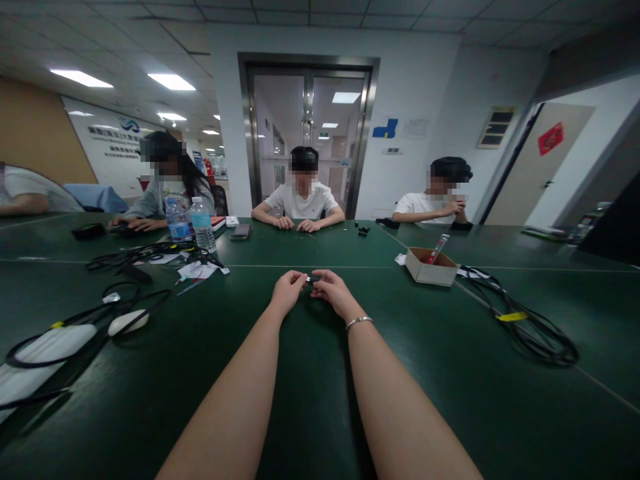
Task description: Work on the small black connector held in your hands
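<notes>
While reaching out over the green table (pixel 313 373), holds a small dark object (pixel 313 281), silvery at one end, between left hand (pixel 287 292) and right hand (pixel 334 292). Pinches the silvery end in the left thumb and fingertips, and the dark end in the right. Cannot make out further detail at such size. Wears a metal bracelet (pixel 360 323) just behind the right hand. Has, well to the right of that hand, a small box (pixel 425 272) and a black cable coil (pixel 543 333); well left of the left hand, a white oval item (pixel 129 323). Faces, beyond both hands, a seated person (pixel 303 200).
</notes>
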The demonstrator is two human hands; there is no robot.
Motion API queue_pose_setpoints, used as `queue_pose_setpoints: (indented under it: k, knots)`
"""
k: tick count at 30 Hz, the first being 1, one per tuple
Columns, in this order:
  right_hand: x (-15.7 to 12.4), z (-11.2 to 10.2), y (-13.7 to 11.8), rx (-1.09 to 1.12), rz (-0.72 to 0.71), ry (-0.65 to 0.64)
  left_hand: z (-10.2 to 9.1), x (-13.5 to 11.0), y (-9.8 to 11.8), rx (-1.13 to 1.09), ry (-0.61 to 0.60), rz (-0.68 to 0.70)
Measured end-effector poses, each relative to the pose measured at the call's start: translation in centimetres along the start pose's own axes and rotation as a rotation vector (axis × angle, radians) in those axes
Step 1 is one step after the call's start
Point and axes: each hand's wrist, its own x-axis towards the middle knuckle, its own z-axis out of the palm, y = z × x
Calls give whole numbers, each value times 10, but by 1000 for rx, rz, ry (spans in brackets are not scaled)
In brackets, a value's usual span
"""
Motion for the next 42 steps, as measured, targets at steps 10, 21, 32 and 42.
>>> queue_pose_setpoints:
  k: [10, 21, 32, 42]
  knots:
    - [1, 0, 3, -3, -13, -44, -2, -7, 4, 272, -18, 8]
    - [0, 1, 2, -2, 7, -6, -1, 1, -4, 1, -5, 13]
    - [-2, 1, -1, -6, 5, -11, -1, -3, 4, -31, -64, -18]
    - [-1, 0, 0, -12, 12, -12, -2, 0, -5, 128, -59, -4]
